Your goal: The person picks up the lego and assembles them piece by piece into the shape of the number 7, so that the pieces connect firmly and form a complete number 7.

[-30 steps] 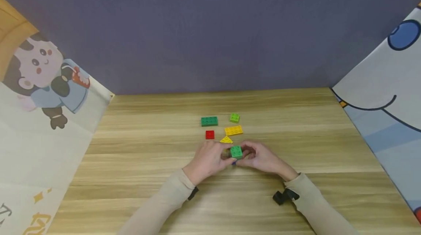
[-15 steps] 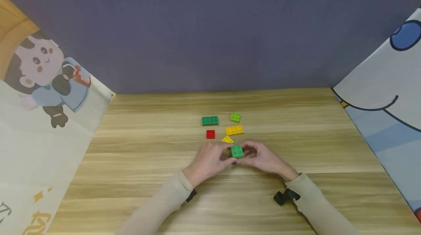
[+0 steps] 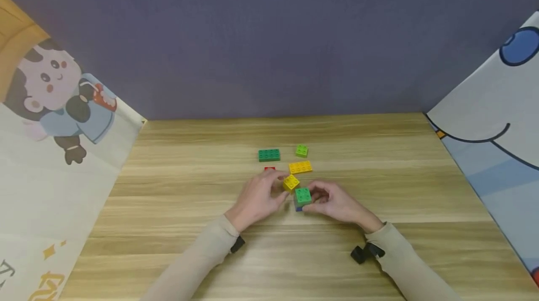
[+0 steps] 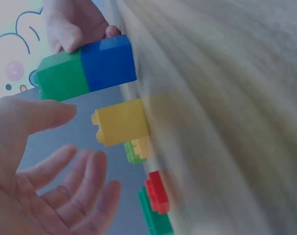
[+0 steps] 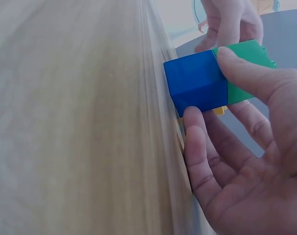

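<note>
A green brick [image 3: 302, 194] sits on top of a blue brick [image 5: 194, 81], forming a small stack on the table. My right hand [image 3: 334, 201] pinches this stack from the right, thumb on the near side and fingers behind. To its left, my left hand [image 3: 257, 200] holds nothing; its thumb and fingers are spread apart in the left wrist view. Those fingertips lie close to a yellow brick [image 3: 291, 183], which stands turned at an angle just behind the stack.
Farther back lie a long yellow brick [image 3: 300, 166], a lime green brick [image 3: 301, 150] and a dark green brick [image 3: 269, 155]. A red brick [image 3: 269, 168] is mostly hidden behind my left hand. A dark wall [image 3: 286, 48] borders the wooden table [image 3: 189, 160].
My left hand has let go of the stack and moved left, beside the yellow brick, which shows fully now. The red brick is now partly covered. My right hand stays at the stack.
</note>
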Tool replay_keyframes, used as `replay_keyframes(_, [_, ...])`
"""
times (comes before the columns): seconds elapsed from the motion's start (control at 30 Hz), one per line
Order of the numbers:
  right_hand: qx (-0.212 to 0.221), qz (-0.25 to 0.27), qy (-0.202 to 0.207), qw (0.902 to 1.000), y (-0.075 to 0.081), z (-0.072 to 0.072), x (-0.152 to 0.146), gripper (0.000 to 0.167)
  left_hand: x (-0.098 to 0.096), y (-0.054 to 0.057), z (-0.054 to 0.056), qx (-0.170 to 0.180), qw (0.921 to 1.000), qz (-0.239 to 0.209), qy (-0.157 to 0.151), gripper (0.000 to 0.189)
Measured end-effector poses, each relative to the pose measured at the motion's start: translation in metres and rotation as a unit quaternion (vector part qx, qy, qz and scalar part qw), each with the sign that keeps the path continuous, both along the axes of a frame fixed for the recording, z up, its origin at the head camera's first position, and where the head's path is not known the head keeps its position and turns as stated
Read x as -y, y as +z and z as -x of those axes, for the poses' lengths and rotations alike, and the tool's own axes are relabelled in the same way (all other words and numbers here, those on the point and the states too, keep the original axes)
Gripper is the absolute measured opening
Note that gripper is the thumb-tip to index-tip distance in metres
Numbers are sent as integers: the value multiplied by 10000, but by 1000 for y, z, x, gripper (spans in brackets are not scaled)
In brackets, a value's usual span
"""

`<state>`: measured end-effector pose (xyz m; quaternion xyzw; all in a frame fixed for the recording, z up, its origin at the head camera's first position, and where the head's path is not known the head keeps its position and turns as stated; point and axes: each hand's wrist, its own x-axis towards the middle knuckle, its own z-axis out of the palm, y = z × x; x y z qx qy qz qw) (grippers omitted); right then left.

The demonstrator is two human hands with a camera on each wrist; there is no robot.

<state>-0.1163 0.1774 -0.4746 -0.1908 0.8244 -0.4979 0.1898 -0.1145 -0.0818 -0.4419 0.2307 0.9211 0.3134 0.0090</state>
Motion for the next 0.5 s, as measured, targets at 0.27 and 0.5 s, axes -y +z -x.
replay_keyframes(0.27, [-57,-1,41,10000,0,-1,0,33,-8,-10,8,398,9988,-16,288,57])
replay_keyframes(0.5, [-51,17,41,10000,-1,-1,-2,34,-11,-12,15,777,9956,-390,362,56])
